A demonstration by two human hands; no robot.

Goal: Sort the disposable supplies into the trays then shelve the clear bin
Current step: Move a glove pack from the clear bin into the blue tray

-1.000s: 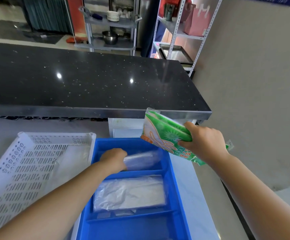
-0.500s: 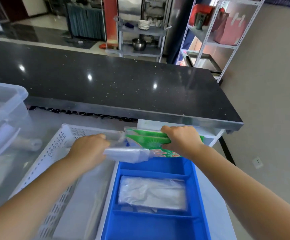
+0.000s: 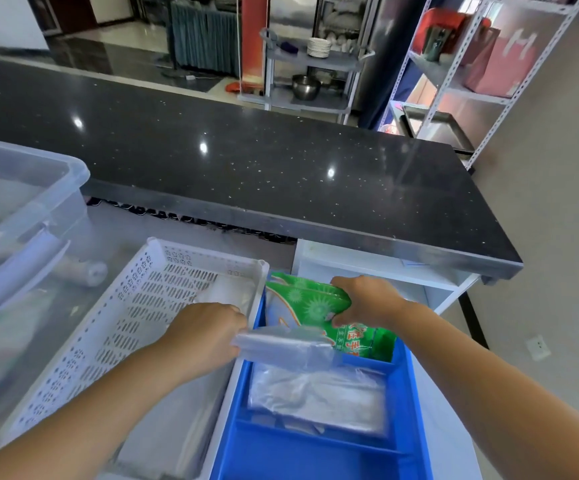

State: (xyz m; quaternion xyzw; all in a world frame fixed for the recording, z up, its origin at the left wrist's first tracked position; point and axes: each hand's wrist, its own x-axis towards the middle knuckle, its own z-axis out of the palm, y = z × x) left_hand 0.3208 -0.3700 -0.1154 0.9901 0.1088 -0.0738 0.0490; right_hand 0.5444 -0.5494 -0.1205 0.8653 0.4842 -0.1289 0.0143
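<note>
My right hand [image 3: 367, 303] grips a green printed glove packet [image 3: 310, 304] and holds it down in the far compartment of the blue divided tray [image 3: 407, 403]. My left hand [image 3: 201, 336] holds a clear plastic packet [image 3: 281, 344] just above the divider between the far and middle compartments. Another clear packet [image 3: 315, 398] lies flat in the middle compartment. The white perforated tray [image 3: 114, 327] sits to the left with clear wrapped items inside. The clear bin [image 3: 14, 209] stands at the far left.
A raised black counter [image 3: 246, 157] runs across behind the trays, its steel edge overhanging a white cubby [image 3: 378, 275]. Metal shelving [image 3: 454, 81] stands at the back right. A wrapped roll [image 3: 87, 271] lies between the bin and the white tray.
My left hand lifted the clear packet out of the blue tray's far compartment and holds it over the divider. My right hand brought the green packet down into that far compartment.
</note>
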